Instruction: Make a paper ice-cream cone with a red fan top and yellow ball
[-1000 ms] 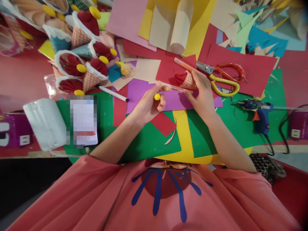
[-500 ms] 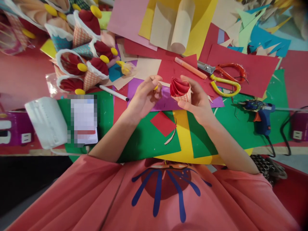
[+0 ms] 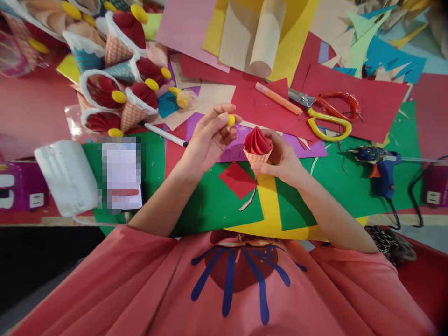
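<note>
Between thumb and fingertips, my left hand (image 3: 212, 140) pinches a small yellow ball (image 3: 231, 120). My right hand (image 3: 282, 156) holds a paper ice cream cone (image 3: 258, 147), its pleated red top upward and its orange-checked wrapper narrowing down toward the thumb. The ball and the cone are apart, with the ball to the upper left. A red paper square (image 3: 238, 180) lies on the green sheet just below the hands, and a thin paper strip (image 3: 248, 199) curls beside it.
Finished paper cones (image 3: 137, 109) with yellow balls are piled at the upper left. Scissors (image 3: 324, 109) and an orange marker (image 3: 279, 98) lie beyond my right hand. A blue glue gun (image 3: 381, 165) rests at right; a phone (image 3: 122, 175) and a white box (image 3: 66, 178) sit at left.
My right hand has lowered the cone slightly and tilted it upright, showing more of its wrapper. My left hand has turned so that the yellow ball shows more fully.
</note>
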Demonstrator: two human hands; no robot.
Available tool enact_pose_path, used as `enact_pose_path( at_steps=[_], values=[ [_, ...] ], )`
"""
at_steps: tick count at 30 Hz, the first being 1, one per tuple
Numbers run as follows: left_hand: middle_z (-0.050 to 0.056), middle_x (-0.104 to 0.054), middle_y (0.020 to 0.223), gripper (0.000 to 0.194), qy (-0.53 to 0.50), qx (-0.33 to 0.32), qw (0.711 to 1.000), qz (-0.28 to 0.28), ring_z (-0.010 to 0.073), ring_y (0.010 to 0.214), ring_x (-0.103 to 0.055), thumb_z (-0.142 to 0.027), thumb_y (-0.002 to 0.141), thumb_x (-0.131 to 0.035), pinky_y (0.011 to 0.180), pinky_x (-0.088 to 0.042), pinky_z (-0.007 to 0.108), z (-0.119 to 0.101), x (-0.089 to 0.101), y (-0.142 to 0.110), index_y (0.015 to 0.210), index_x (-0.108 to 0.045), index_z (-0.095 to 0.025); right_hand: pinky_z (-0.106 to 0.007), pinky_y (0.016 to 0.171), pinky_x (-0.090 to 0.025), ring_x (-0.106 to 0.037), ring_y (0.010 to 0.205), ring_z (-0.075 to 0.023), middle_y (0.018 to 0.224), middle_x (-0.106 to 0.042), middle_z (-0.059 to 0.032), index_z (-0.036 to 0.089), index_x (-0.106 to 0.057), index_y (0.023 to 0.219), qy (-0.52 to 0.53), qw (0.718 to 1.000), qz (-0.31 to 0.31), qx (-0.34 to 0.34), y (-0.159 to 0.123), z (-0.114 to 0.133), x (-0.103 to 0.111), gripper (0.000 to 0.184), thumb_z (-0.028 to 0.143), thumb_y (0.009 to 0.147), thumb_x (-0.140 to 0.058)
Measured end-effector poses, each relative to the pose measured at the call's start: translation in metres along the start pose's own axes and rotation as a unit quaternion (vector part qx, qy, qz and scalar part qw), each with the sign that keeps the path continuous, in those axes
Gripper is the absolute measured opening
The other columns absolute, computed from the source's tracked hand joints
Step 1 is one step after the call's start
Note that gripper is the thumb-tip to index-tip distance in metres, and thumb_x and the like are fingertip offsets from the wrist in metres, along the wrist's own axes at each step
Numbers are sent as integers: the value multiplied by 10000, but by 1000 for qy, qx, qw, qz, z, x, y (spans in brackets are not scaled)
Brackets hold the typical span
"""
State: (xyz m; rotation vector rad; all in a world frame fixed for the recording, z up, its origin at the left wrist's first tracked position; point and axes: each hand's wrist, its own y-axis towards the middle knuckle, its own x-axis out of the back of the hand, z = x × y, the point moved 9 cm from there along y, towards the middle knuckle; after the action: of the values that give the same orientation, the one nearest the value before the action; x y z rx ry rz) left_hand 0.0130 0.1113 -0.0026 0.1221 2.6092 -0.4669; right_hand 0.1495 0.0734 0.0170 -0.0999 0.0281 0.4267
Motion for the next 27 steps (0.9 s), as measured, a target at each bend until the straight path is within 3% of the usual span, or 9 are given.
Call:
enact_pose_path(
  at_steps=[4, 7, 11, 15, 17, 21, 27],
  values=[
    [-54, -702, 852, 84, 6, 2, 1000, 16, -7, 583, -624, -249, 889, -680, 630, -528, 101, -2, -5, -2, 844, -629, -199, -391, 874, -545, -625, 945, -195, 1049, -595, -18, 260, -468, 1062, -21, 1000, -18, -5, -3, 3, 4, 583, 484, 667, -833],
    [-67, -684, 815, 71, 0, -6, 1000, 30, -6, 571, -616, -260, 879, -693, 583, -510, 98, -2, -8, -4, 849, -648, -214, -375, 833, -551, -622, 867, -165, 1002, -586, 3, 279, -410, 1029, 47, 998, -4, -39, -4, -3, -2, 594, 437, 658, -846],
    [-76, -661, 752, 71, -17, -10, 998, 53, 3, 603, -630, -257, 851, -724, 620, -529, 100, -1, -13, -6, 895, -676, -227, -305, 772, -538, -602, 780, -121, 918, -588, 37, 276, -426, 1127, 131, 987, 47, -85, -4, -13, -17, 679, 373, 621, -868],
    [-60, -693, 790, 80, -10, -17, 998, 51, 21, 668, -659, -270, 840, -730, 682, -558, 120, -2, -13, -6, 879, -687, -216, -294, 669, -548, -609, 648, -114, 839, -622, 51, 257, -436, 1126, 240, 956, 64, -155, -5, -30, -27, 596, 466, 681, -774],
    [-44, -718, 852, 56, 17, -13, 999, 32, 38, 720, -682, -263, 857, -707, 727, -570, 138, -1, -10, -5, 873, -692, -212, -323, 721, -571, -638, 680, -130, 854, -632, 45, 259, -445, 1114, 268, 948, 55, -165, -5, -34, -28, 543, 482, 717, -742],
    [-18, -734, 934, 80, 32, -12, 999, 22, 78, 817, -714, -270, 890, -662, 790, -578, 177, 0, -8, -5, 919, -709, -212, -343, 869, -561, -651, 859, -145, 951, -622, 29, 263, -504, 1086, 221, 966, 42, -125, -5, -24, -24, 480, 473, 746, -771],
    [23, -735, 961, 225, 48, -7, 999, 20, 164, 978, -734, -395, 921, -612, 888, -594, 265, 2, -7, -7, 962, -710, -197, -395, 939, -545, -636, 932, -170, 1004, -614, -5, 245, -511, 1034, 156, 981, 52, -103, -6, -16, -26, 498, 539, 735, -781]
  ],
)
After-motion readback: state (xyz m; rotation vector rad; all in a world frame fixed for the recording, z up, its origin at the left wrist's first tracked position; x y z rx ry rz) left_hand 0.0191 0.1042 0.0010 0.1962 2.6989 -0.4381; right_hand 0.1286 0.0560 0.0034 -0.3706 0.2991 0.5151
